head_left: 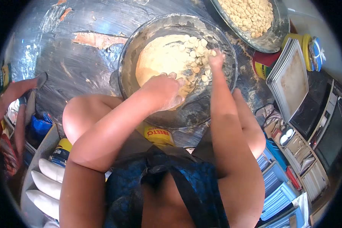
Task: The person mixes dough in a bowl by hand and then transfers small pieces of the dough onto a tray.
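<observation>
A wide dark basin (126,81) stands in front of me, between my knees. In it lies a heap of pale flour-like powder (155,57), with several small, pale, flattish round pieces that look like dough (195,49) along its right side. My left hand (165,91) is at the near edge of the powder, fingers curled and dusted; what is inside them is hidden. Over the basin's right part, my right hand (217,60) has its fingers bent around a pale round piece (213,53), close to the loose ones.
A second basin (281,28) full of similar pieces stands at the far right. Stacked trays (292,79) lean beside yellow tubs (306,49). A yellow bucket (158,135) is beneath the basin's near side. Crates with packages (47,186) flank me. Another person's limb (21,91) shows at left.
</observation>
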Demonstrator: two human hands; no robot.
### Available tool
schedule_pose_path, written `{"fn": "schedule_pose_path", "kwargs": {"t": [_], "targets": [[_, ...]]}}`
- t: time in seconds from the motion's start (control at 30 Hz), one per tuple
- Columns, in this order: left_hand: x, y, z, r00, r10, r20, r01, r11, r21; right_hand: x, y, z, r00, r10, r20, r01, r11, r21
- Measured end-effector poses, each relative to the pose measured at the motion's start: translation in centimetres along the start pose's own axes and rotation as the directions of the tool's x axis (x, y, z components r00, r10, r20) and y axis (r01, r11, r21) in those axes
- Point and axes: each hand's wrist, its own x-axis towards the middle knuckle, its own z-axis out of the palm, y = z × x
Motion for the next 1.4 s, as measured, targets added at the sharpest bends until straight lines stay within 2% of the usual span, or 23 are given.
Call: {"fn": "schedule_pose_path", "kwargs": {"t": [0.07,0.1,0.2,0.3,0.43,0.5,0.57,0.6,0.63,0.67,0.7,0.77,0.8,0.83,0.87,0.97,1.07,1.13,1.17,1.2,1.23,1.33,1.4], "targets": [[-0.6,0.3,0.2,1.0,-0.007,-0.009,0.007,1.0,0.005,-0.9,-1.6,2.5,0.928,0.372,0.033,-0.373,0.916,0.148],[-0.9,0.3,0.3,1.0,-0.013,-0.007,0.013,1.0,0.013,-1.5,-2.8,3.8,0.933,0.357,0.044,-0.36,0.921,0.152],[-1.3,-0.4,0.8,0.998,-0.053,-0.021,0.054,0.999,0.002,-3.8,-5.5,6.1,0.928,0.374,-0.006,-0.347,0.855,-0.386],[-1.1,-1.0,0.7,0.996,-0.087,-0.005,0.087,0.996,0.014,-3.0,-4.5,5.1,0.931,0.354,0.091,-0.308,0.893,-0.328],[0.0,-0.9,0.4,0.999,-0.032,-0.011,0.031,0.999,-0.029,-0.4,2.6,3.5,0.993,0.012,0.116,0.001,0.994,-0.11],[0.5,-0.7,-0.3,0.996,-0.033,0.086,0.038,0.998,-0.05,0.0,2.8,2.4,0.995,0.063,0.073,-0.063,0.998,-0.01],[0.4,-1.3,0.2,0.999,-0.019,0.029,0.02,0.998,-0.058,0.5,2.7,0.4,0.95,0.111,0.292,-0.272,0.756,0.596],[0.4,-1.4,0.4,0.999,-0.011,-0.039,0.008,0.998,-0.064,0.1,0.5,-2.1,0.95,0.116,0.29,-0.272,0.762,0.587],[0.5,-1.4,0.3,0.999,-0.006,-0.041,0.003,0.997,-0.072,-1.2,-3.5,-5.2,0.995,-0.1,-0.027,0.102,0.915,0.391],[0.4,-1.3,0.1,0.999,-0.013,-0.029,0.012,0.998,-0.059,-3.1,-6.0,-6.9,0.886,-0.384,-0.261,0.414,0.908,0.066],[0.2,-1.2,0.1,1.0,-0.02,-0.015,0.019,0.999,-0.046,-5.4,-6.8,-6.8,0.887,-0.386,-0.254,0.412,0.909,0.057],[0.1,-1.0,0.2,1.0,-0.005,0.001,0.005,0.999,-0.033,-8.9,-7.6,-6.7,0.994,-0.031,-0.101,0.044,0.99,0.132],[0.0,-0.8,0.1,1.0,0.002,0.015,-0.002,1.0,-0.01,-11.0,-1.3,-4.0,0.89,-0.388,0.239,0.452,0.819,-0.355],[-0.1,-0.6,0.1,1.0,0.014,0.003,-0.014,1.0,-0.004,-14.0,-1.3,-2.8,0.892,0.164,0.421,-0.047,0.96,-0.275],[0.0,-0.5,0.3,1.0,0.014,0.009,-0.014,1.0,-0.003,-17.2,-0.2,-3.6,0.631,0.136,0.763,0.44,0.748,-0.497],[0.7,-0.3,-0.2,1.0,0.007,-0.001,-0.007,1.0,-0.01,-20.2,5.7,0.8,0.574,0.071,0.816,0.547,0.708,-0.447],[0.5,-0.2,1.3,0.999,0.016,0.041,-0.014,0.998,-0.061,-20.5,-1.5,-3.9,0.77,-0.441,0.461,0.615,0.707,-0.349],[0.2,0.4,0.0,0.997,0.029,0.071,-0.025,0.998,-0.058,-23.2,2.1,-0.5,0.856,0.001,0.516,0.327,0.773,-0.543],[0.3,0.7,-0.2,0.998,0.046,0.036,-0.044,0.998,-0.045,-25.5,3.9,1.0,0.806,0.043,0.59,0.349,0.77,-0.534],[0.8,0.4,0.1,0.998,0.065,0.017,-0.064,0.998,-0.019,-24.9,0.9,-1.6,0.354,0.063,0.933,0.783,0.525,-0.333],[1.0,0.1,-0.1,0.997,0.075,0.003,-0.075,0.997,0.012,-23.2,-1.2,-2.4,0.376,0.045,0.925,0.79,0.507,-0.346],[1.9,0.6,0.3,0.998,0.055,-0.027,-0.055,0.998,-0.006,-19.4,-3.2,-3.5,0.463,0.047,0.885,0.1,0.989,-0.105],[2.1,1.3,0.6,0.997,0.057,0.053,-0.056,0.998,-0.017,-14.6,-3.9,-6.0,0.72,-0.021,0.694,0.033,0.999,-0.005]]}}
